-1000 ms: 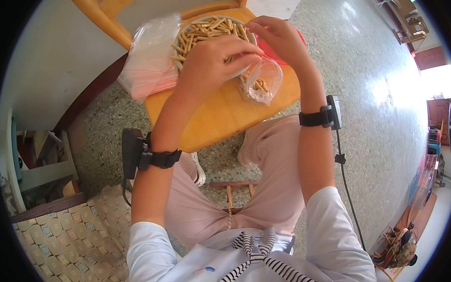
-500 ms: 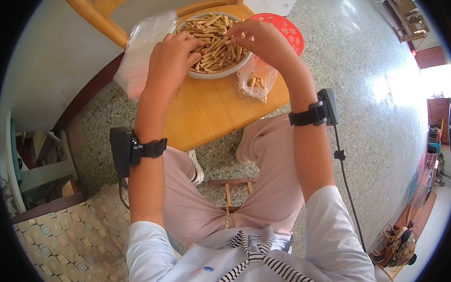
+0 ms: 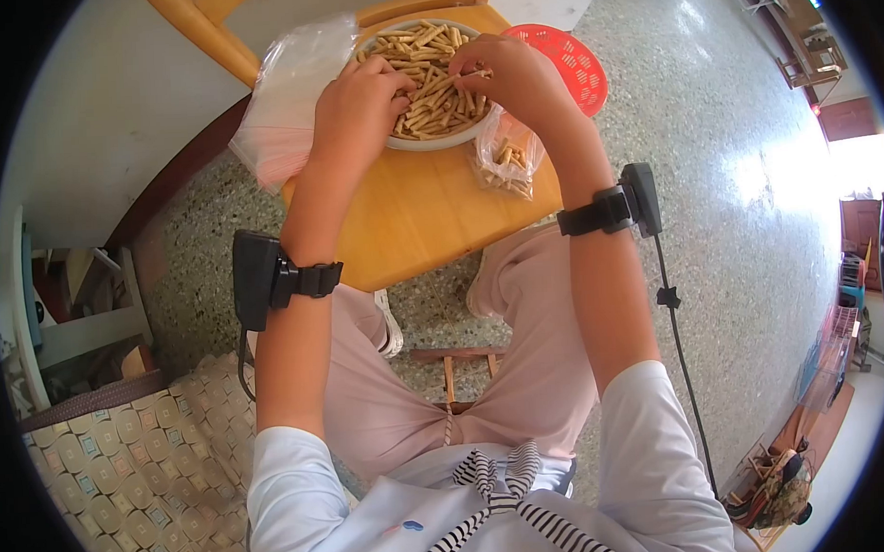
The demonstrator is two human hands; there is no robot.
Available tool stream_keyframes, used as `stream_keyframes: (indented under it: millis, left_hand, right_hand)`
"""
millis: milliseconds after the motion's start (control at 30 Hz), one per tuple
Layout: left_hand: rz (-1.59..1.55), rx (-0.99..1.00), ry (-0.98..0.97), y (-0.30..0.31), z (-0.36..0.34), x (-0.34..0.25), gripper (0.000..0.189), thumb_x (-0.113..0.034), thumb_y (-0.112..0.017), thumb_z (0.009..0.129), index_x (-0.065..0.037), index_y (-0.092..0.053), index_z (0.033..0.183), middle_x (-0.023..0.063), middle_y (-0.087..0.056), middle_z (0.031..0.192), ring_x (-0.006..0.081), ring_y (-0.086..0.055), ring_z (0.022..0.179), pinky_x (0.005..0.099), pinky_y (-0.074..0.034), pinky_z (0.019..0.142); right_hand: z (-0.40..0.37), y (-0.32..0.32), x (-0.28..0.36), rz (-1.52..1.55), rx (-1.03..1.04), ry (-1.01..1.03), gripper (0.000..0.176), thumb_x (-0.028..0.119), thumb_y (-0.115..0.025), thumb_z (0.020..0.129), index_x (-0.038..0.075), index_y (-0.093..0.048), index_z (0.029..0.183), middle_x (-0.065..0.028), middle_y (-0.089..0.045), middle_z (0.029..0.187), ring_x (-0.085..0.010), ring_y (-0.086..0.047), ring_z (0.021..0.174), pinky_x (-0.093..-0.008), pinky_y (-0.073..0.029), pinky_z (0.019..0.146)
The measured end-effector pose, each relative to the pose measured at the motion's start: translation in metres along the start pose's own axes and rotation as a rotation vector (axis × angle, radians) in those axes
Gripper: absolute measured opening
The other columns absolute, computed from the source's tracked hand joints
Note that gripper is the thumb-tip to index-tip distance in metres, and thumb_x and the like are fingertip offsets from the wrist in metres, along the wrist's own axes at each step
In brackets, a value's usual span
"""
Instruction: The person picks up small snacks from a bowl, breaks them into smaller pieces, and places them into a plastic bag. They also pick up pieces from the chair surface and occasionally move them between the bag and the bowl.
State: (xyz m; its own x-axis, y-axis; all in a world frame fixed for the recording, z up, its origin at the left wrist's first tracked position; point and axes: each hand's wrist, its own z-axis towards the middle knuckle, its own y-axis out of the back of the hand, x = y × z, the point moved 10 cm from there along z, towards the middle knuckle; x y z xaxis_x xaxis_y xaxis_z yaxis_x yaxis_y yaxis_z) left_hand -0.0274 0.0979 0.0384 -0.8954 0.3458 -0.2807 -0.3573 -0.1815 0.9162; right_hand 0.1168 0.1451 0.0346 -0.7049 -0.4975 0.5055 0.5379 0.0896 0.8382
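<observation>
A white bowl [image 3: 426,143] heaped with tan biscuit sticks [image 3: 422,43] stands on a wooden chair seat [image 3: 430,218] in front of me. My left hand [image 3: 358,104] rests on the bowl's left side, its fingers curled into the sticks. My right hand [image 3: 511,74] is over the bowl's right side and pinches a few sticks between thumb and fingertips. A small clear bag [image 3: 506,159] with some sticks inside lies on the seat just under my right wrist. Both wrists wear black strapped devices.
A pile of clear plastic bags [image 3: 285,97] hangs over the seat's left edge. A red perforated basket [image 3: 573,62] sits at the right behind the bowl. The chair's backrest is at the top. Speckled floor surrounds it, and a patterned cushion [image 3: 127,452] lies at the lower left.
My left hand moved from over the small bag to the bowl's left side. My right hand dropped onto the sticks. The small bag now lies on the seat.
</observation>
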Motion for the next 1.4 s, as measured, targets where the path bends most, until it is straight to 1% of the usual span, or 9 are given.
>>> stream_keyframes:
  millis: [100, 333, 400, 633, 833, 900, 933, 1000, 1400]
  left_hand:
    - [0.003, -0.031, 0.020, 0.006, 0.001, -0.004, 0.023, -0.022, -0.071, 0.088, -0.014, -0.074, 0.110, 0.0014, -0.068, 0.097, 0.0243, -0.062, 0.099, 0.0377, -0.051, 0.085]
    - [-0.189, -0.118, 0.061, 0.024, 0.002, -0.019, 0.026, -0.028, -0.069, 0.091, -0.014, -0.074, 0.112, 0.0021, -0.070, 0.091, 0.0242, -0.064, 0.087, 0.0370, -0.051, 0.077]
    - [-0.189, -0.135, 0.052, 0.028, 0.003, -0.021, 0.024, -0.029, -0.069, 0.091, -0.012, -0.073, 0.107, 0.0052, -0.069, 0.092, 0.0266, -0.064, 0.083, 0.0382, -0.051, 0.074]
    - [-0.121, -0.182, -0.005, 0.043, 0.003, -0.024, 0.022, -0.026, -0.069, 0.091, -0.005, -0.069, 0.097, 0.0094, -0.069, 0.091, 0.0314, -0.065, 0.086, 0.0410, -0.050, 0.074]
    - [-0.247, -0.238, -0.067, 0.050, 0.007, -0.012, 0.022, -0.024, -0.073, 0.089, -0.007, -0.074, 0.102, 0.0083, -0.069, 0.093, 0.0259, -0.065, 0.095, 0.0371, -0.051, 0.080]
    - [-0.362, -0.424, -0.148, 0.074, 0.004, -0.012, 0.020, -0.024, -0.076, 0.085, -0.011, -0.076, 0.100, 0.0049, -0.071, 0.091, 0.0260, -0.067, 0.082, 0.0359, -0.051, 0.071]
    - [-0.361, -0.424, -0.149, 0.078, 0.004, -0.013, 0.020, -0.024, -0.076, 0.085, -0.011, -0.076, 0.100, 0.0049, -0.071, 0.091, 0.0260, -0.067, 0.082, 0.0359, -0.051, 0.071]
    - [-0.323, -0.414, -0.132, 0.083, 0.002, -0.016, 0.019, -0.020, -0.080, 0.082, -0.012, -0.079, 0.099, 0.0002, -0.064, 0.111, 0.0185, -0.063, 0.097, 0.0330, -0.050, 0.086]
    - [-0.299, -0.477, -0.288, 0.087, -0.004, -0.045, 0.020, -0.017, -0.082, 0.078, -0.013, -0.079, 0.098, -0.0004, -0.064, 0.114, 0.0157, -0.059, 0.098, 0.0290, -0.046, 0.077]
  right_hand:
    - [-0.003, 0.017, 0.013, 0.040, -0.123, 0.090, 0.018, 0.024, -0.074, 0.083, 0.015, -0.075, 0.099, -0.0054, -0.073, 0.095, -0.0263, -0.068, 0.088, -0.0405, -0.054, 0.076]
    - [-0.006, 0.040, 0.033, 0.198, -0.150, 0.097, 0.018, 0.023, -0.074, 0.085, 0.010, -0.074, 0.098, -0.0041, -0.072, 0.091, -0.0198, -0.066, 0.079, -0.0351, -0.054, 0.072]
    - [-0.006, 0.040, 0.050, 0.319, -0.140, 0.205, 0.017, 0.019, -0.074, 0.085, 0.008, -0.074, 0.098, -0.0051, -0.073, 0.090, -0.0186, -0.066, 0.078, -0.0327, -0.054, 0.071]
    - [-0.006, 0.039, 0.059, 0.376, -0.177, 0.202, 0.017, 0.018, -0.075, 0.085, 0.006, -0.074, 0.098, -0.0056, -0.073, 0.088, -0.0175, -0.066, 0.073, -0.0318, -0.053, 0.069]
    - [-0.006, 0.051, 0.053, 0.320, -0.252, 0.177, 0.019, 0.020, -0.077, 0.085, 0.007, -0.074, 0.098, -0.0051, -0.074, 0.088, -0.0173, -0.068, 0.076, -0.0322, -0.053, 0.069]
    - [-0.005, 0.056, 0.043, 0.412, -0.302, 0.163, 0.020, 0.023, -0.076, 0.086, 0.008, -0.074, 0.099, -0.0059, -0.073, 0.088, -0.0187, -0.069, 0.076, -0.0329, -0.054, 0.070]
    - [-0.006, 0.056, 0.042, 0.412, -0.303, 0.163, 0.020, 0.023, -0.076, 0.086, 0.008, -0.074, 0.099, -0.0059, -0.073, 0.088, -0.0187, -0.069, 0.076, -0.0329, -0.054, 0.070]
    - [-0.004, 0.049, 0.039, 0.344, -0.240, 0.108, 0.022, 0.025, -0.075, 0.087, 0.008, -0.074, 0.101, -0.0073, -0.073, 0.090, -0.0210, -0.069, 0.078, -0.0340, -0.054, 0.072]
    - [-0.007, 0.038, 0.054, 0.276, -0.165, 0.198, 0.023, 0.019, -0.069, 0.091, 0.008, -0.071, 0.110, -0.0114, -0.074, 0.096, -0.0261, -0.072, 0.088, -0.0375, -0.055, 0.078]
